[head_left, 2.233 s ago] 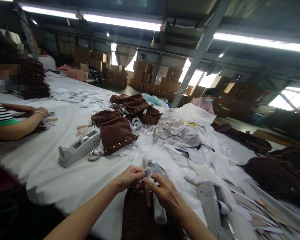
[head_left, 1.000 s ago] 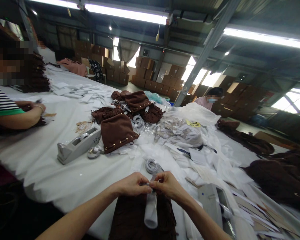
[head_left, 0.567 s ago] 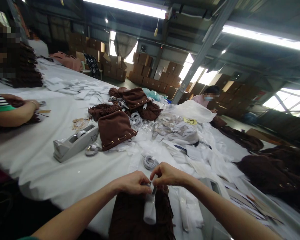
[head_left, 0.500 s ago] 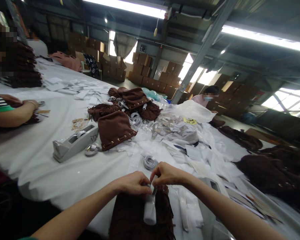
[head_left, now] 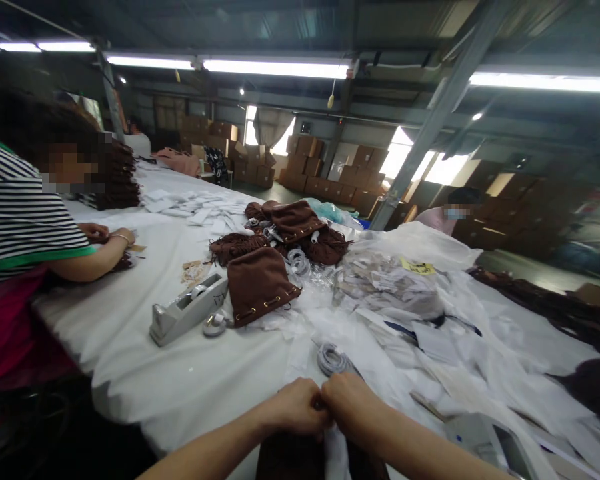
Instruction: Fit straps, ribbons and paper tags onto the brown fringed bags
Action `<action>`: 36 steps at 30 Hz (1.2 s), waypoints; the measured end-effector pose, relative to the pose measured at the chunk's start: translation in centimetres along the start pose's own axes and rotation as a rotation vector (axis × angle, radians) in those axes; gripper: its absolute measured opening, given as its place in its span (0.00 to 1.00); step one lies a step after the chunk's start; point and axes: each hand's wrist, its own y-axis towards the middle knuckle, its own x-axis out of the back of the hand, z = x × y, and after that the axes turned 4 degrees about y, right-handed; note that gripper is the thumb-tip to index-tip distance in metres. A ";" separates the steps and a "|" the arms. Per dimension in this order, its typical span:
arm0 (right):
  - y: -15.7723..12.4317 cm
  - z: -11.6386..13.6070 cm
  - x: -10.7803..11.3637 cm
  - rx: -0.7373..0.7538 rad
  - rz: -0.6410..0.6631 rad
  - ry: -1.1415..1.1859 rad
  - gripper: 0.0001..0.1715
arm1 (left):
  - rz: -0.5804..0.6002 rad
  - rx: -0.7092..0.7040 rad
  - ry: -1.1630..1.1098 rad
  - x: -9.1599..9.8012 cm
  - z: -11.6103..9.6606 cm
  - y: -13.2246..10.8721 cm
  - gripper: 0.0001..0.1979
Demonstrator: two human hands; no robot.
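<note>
Above a dark brown fringed bag [head_left: 290,459] at the near edge of the table, my two hands meet with knuckles almost touching. My left hand [head_left: 300,405] is closed, thumb side toward the other hand. My right hand [head_left: 353,408] is also curled shut. What the fingertips pinch is hidden between them. A white wrapped strip [head_left: 336,453] runs down over the bag from just below my hands. A coil of grey cord [head_left: 331,359] lies right beyond my right hand.
A tape dispenser [head_left: 187,310], a brown drawstring bag [head_left: 260,287] and a grey roll [head_left: 214,325] lie ahead to the left. Plastic-wrapped pieces [head_left: 385,283] are piled ahead right. A second dispenser [head_left: 487,440] stands near right. A co-worker in stripes [head_left: 25,200] works at left.
My hands have come closer together, fists now side by side over the bag. The head view has turned left, so the scene shifts right and the striped co-worker shows more.
</note>
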 end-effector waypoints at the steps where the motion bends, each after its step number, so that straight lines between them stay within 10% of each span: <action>1: 0.2 0.1 0.3 -0.015 0.052 -0.017 0.08 | -0.008 0.022 -0.056 0.1 0.0 0.1 0.13; 5: 1.1 0.1 2.0 -0.063 0.175 -0.070 0.12 | -0.063 0.142 -0.267 0.4 -0.1 0.9 0.20; 15: 3.0 -1.3 0.8 -0.035 -0.019 0.070 0.19 | -0.272 0.271 -0.616 2.0 0.1 2.0 0.19; 30: -0.6 -0.5 -4.6 0.325 -0.439 0.159 0.23 | -0.216 0.196 -0.861 1.9 2.2 0.8 0.24; 36: -1.0 -0.3 -5.2 -0.066 -0.537 0.634 0.16 | -0.335 0.163 -0.818 1.3 3.0 0.6 0.25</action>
